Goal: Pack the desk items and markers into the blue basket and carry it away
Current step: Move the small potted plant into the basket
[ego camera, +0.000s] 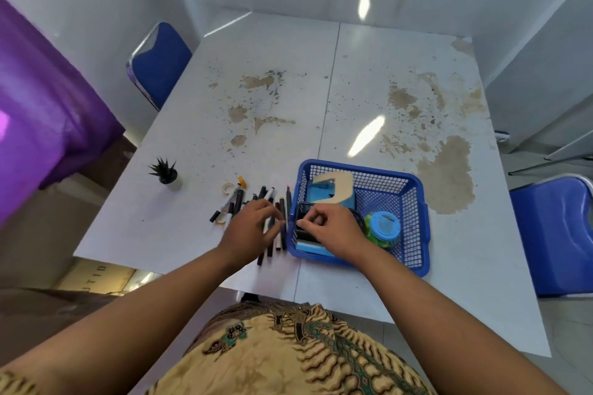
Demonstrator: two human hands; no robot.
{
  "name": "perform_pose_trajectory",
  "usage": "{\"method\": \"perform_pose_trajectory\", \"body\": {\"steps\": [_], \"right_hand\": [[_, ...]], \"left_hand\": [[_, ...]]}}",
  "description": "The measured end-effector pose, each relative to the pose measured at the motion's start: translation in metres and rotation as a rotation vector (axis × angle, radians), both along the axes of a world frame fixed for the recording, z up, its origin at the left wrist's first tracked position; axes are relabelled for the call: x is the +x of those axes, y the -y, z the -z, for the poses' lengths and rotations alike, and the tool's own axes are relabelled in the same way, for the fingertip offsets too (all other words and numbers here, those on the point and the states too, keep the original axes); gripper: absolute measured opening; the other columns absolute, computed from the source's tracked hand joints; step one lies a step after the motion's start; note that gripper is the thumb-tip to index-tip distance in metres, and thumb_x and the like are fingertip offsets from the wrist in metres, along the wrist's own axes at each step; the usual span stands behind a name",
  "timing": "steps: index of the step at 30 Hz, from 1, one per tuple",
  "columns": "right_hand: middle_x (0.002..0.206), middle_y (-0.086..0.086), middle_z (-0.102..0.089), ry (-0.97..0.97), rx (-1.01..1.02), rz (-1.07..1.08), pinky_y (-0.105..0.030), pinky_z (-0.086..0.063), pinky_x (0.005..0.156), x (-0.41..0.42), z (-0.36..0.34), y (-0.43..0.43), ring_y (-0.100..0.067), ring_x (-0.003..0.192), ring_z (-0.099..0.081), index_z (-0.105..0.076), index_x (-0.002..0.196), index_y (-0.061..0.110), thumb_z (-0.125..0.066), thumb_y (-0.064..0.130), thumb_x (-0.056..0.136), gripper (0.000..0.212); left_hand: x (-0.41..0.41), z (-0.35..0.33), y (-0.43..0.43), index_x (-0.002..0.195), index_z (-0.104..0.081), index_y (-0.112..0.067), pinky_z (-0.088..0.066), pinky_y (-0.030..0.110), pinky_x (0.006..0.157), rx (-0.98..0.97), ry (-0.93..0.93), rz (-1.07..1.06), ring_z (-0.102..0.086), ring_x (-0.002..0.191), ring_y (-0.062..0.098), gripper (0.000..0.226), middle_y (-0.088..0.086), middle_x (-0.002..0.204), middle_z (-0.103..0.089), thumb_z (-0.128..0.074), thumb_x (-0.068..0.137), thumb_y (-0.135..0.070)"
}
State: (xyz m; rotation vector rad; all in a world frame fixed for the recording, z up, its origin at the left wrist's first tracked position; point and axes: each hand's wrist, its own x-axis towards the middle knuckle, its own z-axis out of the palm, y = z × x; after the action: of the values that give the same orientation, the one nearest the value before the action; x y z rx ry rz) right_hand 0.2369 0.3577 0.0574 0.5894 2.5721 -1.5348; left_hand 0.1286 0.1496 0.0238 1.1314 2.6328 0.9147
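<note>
Since the markers point(239, 199) lie just left of the blue basket point(353, 167), long axes near-to-far, the left hand point(253, 228) is nearer, fingers curled round several. Right hand point(333, 231) pinches the black holder point(303, 213) inside the basket.

markers point(239, 202): partly under left hand point(248, 229) | black holder point(302, 214): mostly behind right hand point(333, 228) | blue chair point(558, 234): cut by edge

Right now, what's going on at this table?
A person is packing a blue basket on a stained white table. Their left hand is on the markers lying beside the basket; whether it grips any is unclear. Their right hand pinches the rim of a black holder inside the basket, next to a jar with a blue lid. A small plant and tape rolls sit on the table.
</note>
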Motion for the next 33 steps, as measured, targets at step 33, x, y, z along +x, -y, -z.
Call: {"method": "perform_pose_trajectory", "body": {"steps": [33], "right_hand": [[0.139, 0.005, -0.06, 0.118, 0.076, -0.225, -0.031, -0.045, 0.103, -0.21, 0.026, 0.155, -0.008, 0.12, -0.054, -0.053, 0.146, 0.036, -0.078, 0.045, 0.092, 0.06]], "left_hand": [[-0.244, 0.029, 0.179, 0.133, -0.059, -0.021, -0.049, 0.032, 0.092, -0.234, 0.286, -0.426, -0.063, 0.109, 0.026, 0.038, 0.003, 0.123, -0.061, -0.072, 0.098, -0.032]]}}
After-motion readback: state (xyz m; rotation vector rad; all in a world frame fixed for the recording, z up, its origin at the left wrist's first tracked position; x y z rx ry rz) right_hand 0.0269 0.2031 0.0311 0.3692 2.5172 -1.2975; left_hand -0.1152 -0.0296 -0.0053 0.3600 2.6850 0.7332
